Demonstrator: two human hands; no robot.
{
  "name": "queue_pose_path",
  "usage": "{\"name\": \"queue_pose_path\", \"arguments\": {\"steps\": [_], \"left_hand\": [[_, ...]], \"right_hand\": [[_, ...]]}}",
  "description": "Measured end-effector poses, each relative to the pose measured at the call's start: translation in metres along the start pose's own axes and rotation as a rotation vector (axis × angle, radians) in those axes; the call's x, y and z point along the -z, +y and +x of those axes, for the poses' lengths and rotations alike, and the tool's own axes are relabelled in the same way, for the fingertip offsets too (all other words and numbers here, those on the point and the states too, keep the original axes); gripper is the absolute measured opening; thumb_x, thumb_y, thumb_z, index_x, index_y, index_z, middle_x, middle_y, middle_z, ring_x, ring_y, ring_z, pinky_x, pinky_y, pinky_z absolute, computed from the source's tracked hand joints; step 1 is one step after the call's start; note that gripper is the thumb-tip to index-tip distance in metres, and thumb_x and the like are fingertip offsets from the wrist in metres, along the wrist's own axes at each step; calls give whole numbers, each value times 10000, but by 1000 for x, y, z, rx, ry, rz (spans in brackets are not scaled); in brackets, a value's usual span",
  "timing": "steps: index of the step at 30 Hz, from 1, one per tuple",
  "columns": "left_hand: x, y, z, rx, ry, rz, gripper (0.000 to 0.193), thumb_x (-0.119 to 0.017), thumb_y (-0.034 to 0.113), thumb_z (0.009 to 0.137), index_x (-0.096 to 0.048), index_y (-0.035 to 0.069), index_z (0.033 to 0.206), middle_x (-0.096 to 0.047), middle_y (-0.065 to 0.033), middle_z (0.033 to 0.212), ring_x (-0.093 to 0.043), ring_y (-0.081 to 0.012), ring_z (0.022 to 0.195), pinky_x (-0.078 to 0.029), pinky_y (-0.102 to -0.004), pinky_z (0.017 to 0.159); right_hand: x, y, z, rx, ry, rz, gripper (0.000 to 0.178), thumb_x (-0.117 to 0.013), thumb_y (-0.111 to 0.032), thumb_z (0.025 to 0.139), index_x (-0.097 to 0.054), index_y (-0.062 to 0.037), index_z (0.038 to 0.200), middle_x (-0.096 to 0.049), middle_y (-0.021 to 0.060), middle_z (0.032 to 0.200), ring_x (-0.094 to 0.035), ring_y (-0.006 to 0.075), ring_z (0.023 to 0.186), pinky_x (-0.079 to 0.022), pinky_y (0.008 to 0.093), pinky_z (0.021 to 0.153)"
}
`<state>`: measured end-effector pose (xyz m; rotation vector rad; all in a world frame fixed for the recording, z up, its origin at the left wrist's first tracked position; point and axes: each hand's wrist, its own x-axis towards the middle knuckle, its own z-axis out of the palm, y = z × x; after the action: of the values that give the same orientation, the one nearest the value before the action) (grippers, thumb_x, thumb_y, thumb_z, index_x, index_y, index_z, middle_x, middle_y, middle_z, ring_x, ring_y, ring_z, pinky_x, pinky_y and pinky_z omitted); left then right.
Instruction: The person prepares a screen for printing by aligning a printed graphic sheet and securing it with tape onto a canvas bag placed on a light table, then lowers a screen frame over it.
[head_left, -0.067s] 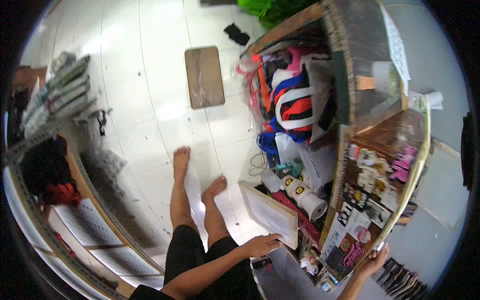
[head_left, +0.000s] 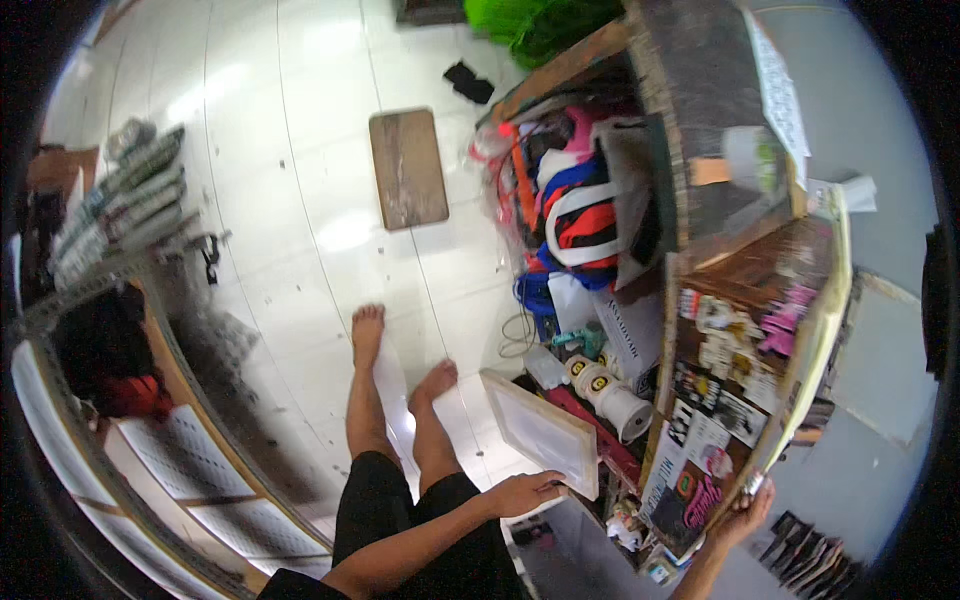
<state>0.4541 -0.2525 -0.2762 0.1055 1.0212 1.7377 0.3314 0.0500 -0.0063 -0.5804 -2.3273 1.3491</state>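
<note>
My left hand is closed at the near lower corner of a wooden frame with a whitish panel stretched inside it. The frame leans, tilted, against the lower shelf on my right. At the far right, my right hand has its fingers bent round the near end of a long, flat pale-yellow-edged board or frame. That one stands on edge along the back of a sticker-covered cabinet top. Part of its face is hidden by the steep angle.
White spools and a bundle of colourful cloth fill the cabinet's open side. A brown board lies on the tiled floor beyond my feet. Shelving lines the left, with stacked grey bundles behind it. Below my left hand sits a grey bin.
The view has shifted slightly, so the floor board and cabinet sit a little lower in the picture. Both hands keep their hold at the same places.
</note>
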Motion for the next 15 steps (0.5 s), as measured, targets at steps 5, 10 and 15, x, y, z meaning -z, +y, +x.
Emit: {"name": "queue_pose_path", "arguments": {"steps": [5, 10, 15], "left_hand": [[-14, 88, -67, -82, -18, 73, 564, -512, 427, 1091, -422, 104, 1544, -707, -133, 1294, -618, -259, 1276, -439, -358, 1095], [-23, 182, -108, -176, -81, -6, 612, -476, 351, 1120, -253, 89, 1627, -497, -138, 1546, -590, -252, 1301, -454, -393, 1101], [-26, 277, -156, -126, 97, 159, 432, -568, 286, 1085, -546, 28, 1430, -655, -158, 1311, -689, -218, 1108, -563, -322, 918]], "right_hand": [[-46, -17, -10, -89, 76, 61, 181, -692, -219, 1010, -676, -70, 1110, -697, 19, 935, -519, 30, 622, -383, 176, 512], [-78, -95, -112, -276, -187, 375, 174, -692, -178, 1009, -725, -36, 1105, -721, 50, 925, -662, 114, 776, -546, 270, 705], [-122, -154, -165, -320, -596, 310, 236, -659, -182, 1035, -727, -7, 1178, -747, 50, 898, -677, 101, 705, -535, 267, 620]]}}
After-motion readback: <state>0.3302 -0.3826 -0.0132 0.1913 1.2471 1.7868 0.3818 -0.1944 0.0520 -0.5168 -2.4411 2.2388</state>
